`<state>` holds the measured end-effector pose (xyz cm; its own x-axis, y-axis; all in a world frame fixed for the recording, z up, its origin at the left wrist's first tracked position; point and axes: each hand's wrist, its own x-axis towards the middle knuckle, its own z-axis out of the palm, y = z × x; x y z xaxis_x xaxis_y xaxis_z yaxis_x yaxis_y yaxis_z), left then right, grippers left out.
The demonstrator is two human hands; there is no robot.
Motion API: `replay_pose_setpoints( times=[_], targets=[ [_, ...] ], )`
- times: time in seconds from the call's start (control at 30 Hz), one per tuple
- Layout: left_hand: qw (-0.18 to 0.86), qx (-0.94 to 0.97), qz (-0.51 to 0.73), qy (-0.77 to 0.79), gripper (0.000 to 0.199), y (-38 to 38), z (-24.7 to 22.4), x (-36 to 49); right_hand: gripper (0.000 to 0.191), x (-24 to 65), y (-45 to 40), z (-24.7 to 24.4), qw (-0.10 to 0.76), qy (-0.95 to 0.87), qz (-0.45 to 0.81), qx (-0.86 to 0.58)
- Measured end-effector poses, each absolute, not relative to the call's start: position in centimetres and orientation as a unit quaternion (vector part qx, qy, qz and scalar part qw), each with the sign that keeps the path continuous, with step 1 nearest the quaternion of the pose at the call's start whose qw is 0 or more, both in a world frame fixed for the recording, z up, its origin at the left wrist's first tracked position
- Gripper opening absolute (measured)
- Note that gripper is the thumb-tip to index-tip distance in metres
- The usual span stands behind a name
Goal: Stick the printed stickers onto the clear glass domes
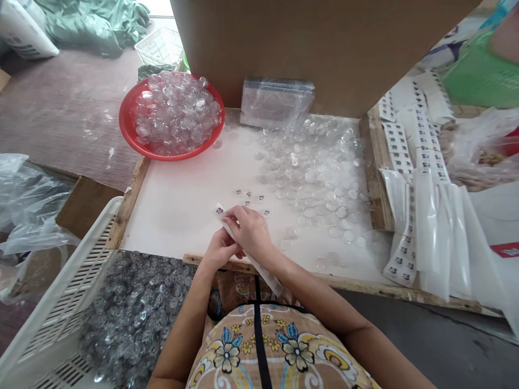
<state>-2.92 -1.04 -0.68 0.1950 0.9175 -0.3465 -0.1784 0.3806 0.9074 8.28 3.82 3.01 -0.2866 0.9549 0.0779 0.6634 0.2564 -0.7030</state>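
White sticker strip (243,246) pinched in both grips, left hand (221,249), right hand (251,231); I'd peel slowly toward 12 o'clock, probably one label.

No legible text on stickers (433,158)

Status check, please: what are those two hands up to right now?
Left hand and right hand both pinch a narrow white sticker strip. Small printed stickers dot the white board. Nothing between.

open tray centre (182,210), clear discs (320,178) crowding right
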Motion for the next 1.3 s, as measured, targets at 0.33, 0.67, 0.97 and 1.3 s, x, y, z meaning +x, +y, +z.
replay_pose_setpoints(
  times=[0.33, 0.67, 0.97, 1.3],
  targets=[
    [0.682, 0.310, 0.455, 0.481, 0.046, -1.1, -0.1, -3.4, 0.012, 16.4, 5.9, 3.4, 0.334, -0.603, 0.450, -0.568],
    [0.694, 0.304, 0.461, 0.462, 0.048, -1.3, -0.4, -3.9, 0.004, 17.9, 3.8, 0.1, 0.145, -0.665, 0.411, -0.606],
    [0.687, 0.301, 0.467, 0.468, 0.047, -1.3, -0.3, -3.8, 0.012, 13.0, 3.4, -0.8, 0.122, -0.740, 0.277, -0.600],
    [0.690, 0.288, 0.485, 0.454, 0.044, -1.2, -0.2, -3.9, 0.025, 21.7, 2.4, 0.9, 0.133, -0.730, 0.272, -0.613]
  ],
)
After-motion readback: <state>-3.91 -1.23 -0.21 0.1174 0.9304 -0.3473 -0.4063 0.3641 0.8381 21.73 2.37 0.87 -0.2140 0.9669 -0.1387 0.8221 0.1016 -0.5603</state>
